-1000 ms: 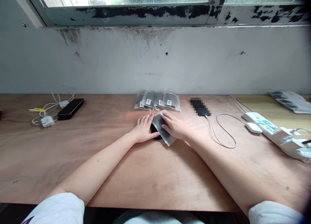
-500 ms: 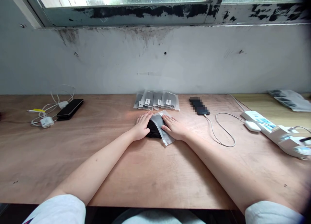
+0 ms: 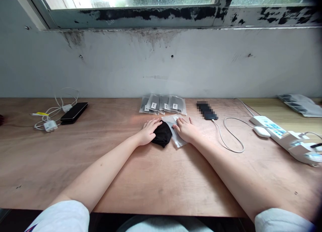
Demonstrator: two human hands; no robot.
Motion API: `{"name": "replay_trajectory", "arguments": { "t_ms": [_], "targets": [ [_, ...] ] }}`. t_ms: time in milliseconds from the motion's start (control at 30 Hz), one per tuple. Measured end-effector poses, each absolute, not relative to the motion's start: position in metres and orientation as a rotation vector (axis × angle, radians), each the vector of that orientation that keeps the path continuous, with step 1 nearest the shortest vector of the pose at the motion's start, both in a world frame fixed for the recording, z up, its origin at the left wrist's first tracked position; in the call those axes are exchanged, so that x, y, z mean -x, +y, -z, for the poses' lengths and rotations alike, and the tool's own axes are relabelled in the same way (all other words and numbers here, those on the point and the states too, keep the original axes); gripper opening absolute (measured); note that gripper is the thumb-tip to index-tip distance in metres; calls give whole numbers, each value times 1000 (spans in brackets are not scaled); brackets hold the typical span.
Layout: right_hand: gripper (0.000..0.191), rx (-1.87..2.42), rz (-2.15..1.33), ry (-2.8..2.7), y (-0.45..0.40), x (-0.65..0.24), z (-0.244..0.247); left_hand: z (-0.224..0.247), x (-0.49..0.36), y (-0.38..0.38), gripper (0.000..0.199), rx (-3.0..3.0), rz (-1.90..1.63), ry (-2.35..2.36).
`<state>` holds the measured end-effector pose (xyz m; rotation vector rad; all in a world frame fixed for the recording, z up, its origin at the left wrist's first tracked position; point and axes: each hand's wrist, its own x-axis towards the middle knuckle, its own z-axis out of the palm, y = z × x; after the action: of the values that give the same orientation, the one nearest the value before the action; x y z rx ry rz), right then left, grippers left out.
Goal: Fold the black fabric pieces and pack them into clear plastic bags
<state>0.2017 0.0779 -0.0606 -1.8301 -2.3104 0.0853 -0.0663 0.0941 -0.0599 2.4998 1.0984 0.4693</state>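
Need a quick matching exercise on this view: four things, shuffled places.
Things:
1. crumpled black fabric bundle
2. flat, translucent plastic pouch
3. long white plastic power strip
4. slim black rectangular case

Places:
A. far left, near a white charging block
B. under the right hand
C. right side of the table, adapters plugged in
D. partly under the left hand

Pairs: 1-D, 2-B, 3-C, 4-A
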Motion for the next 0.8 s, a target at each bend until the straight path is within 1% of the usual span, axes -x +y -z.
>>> {"name": "replay_trajectory", "arguments": {
  "t_ms": [133, 200, 267, 367, 433, 467, 533, 600, 733, 800],
  "targets": [
    [67, 2007, 91, -2192, 72, -207, 50, 61, 69, 97, 83, -2474, -533, 1074],
    [68, 2082, 182, -2101, 69, -209, 48, 61, 69, 97, 78, -2462, -629, 1064],
    [66, 2060, 240, -2054, 69, -211, 48, 60, 70, 95, 70, -2463, -760, 1068],
    [63, 1916, 161, -2138, 73, -213, 54, 55, 68, 86, 55, -2546, -848, 1024],
    [63, 1888, 2, -2224, 78, -214, 59, 50, 64, 79, 49, -2659, -737, 921],
    [63, 1898, -77, -2254, 80, -215, 61, 47, 62, 75, 50, -2707, -650, 871],
    [64, 1926, -185, -2276, 82, -217, 65, 44, 58, 70, 61, -2763, -489, 812],
    [67, 1932, -219, -2282, 84, -218, 67, 42, 56, 69, 71, -2780, -410, 797],
    [69, 1917, -219, -2288, 84, -221, 67, 46, 62, 76, 70, -2797, -473, 792],
    [66, 1913, -200, -2287, 84, -221, 66, 48, 67, 82, 63, -2793, -594, 863]
  ]
}}
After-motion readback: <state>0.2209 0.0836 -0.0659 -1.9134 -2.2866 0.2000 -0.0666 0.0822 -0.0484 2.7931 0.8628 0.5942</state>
